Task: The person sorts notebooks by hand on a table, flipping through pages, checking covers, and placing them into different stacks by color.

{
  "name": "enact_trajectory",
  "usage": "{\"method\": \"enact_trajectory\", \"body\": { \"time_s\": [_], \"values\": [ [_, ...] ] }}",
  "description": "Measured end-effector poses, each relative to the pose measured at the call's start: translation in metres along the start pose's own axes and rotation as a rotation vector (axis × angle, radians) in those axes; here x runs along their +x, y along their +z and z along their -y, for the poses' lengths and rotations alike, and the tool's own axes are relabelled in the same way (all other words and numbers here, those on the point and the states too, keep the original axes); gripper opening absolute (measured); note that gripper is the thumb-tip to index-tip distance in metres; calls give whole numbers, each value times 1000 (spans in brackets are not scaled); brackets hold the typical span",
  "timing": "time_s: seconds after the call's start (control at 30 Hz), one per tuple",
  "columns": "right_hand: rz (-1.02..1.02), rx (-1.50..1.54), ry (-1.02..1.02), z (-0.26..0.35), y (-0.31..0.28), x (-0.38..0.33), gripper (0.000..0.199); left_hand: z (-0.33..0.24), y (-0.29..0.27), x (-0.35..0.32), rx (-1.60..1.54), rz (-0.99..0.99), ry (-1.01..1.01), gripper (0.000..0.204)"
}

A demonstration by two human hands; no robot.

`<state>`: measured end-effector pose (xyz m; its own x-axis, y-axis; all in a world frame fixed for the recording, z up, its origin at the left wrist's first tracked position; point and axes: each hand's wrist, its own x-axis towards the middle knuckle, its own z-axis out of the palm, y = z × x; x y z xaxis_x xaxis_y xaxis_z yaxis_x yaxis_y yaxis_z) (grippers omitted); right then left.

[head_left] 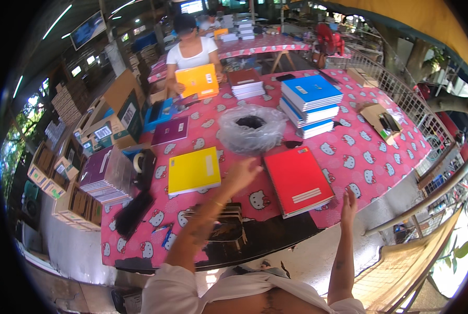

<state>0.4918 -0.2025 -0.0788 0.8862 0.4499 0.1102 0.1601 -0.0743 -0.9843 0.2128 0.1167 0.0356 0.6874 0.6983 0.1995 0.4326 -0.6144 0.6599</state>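
You stand at a long bench (380, 172) covered with a pink cloth printed with white cartoon cats, in an open-sided workshop with cardboard boxes (77, 183) stacked at your left and a metal railing at your right. Your left hand (243, 172) reaches forward over the cloth with the fingers spread and released, grasping nothing; it hovers between the yellow notebook (193, 170) and the red notebook stack (298, 181), near a bundle of crinkled clear plastic (251, 128) that lies just beyond it. Your right hand (348, 201) is also released, flat and held up at the front edge of the bench, just beside the red stack. This red stack is spiral-bound, with smooth glossy covers, and its long axis runs from you toward the far side, leaning a little to the left. The yellow notebook lies flat with the long axis across. Further away, a blue notebook stack (311, 104) stands, and another person across the bench holds an orange notebook (197, 81).
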Motion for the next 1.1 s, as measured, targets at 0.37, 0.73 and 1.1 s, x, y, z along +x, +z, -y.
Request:
{"method": "enact_trajectory", "body": {
  "time_s": [0.37, 0.73, 1.1],
  "values": [
    [753, -299, -700, 131, 241, -185, 59, 245, -101, -126, 475, -90, 293, 23],
    [843, -263, -477, 124, 272, -211, 60, 255, -136, -114, 273, 8, 206, 19],
    [835, -220, -449, 124, 271, -210, 58, 247, -124, -125, 385, -107, 329, 16]
  ]
}}
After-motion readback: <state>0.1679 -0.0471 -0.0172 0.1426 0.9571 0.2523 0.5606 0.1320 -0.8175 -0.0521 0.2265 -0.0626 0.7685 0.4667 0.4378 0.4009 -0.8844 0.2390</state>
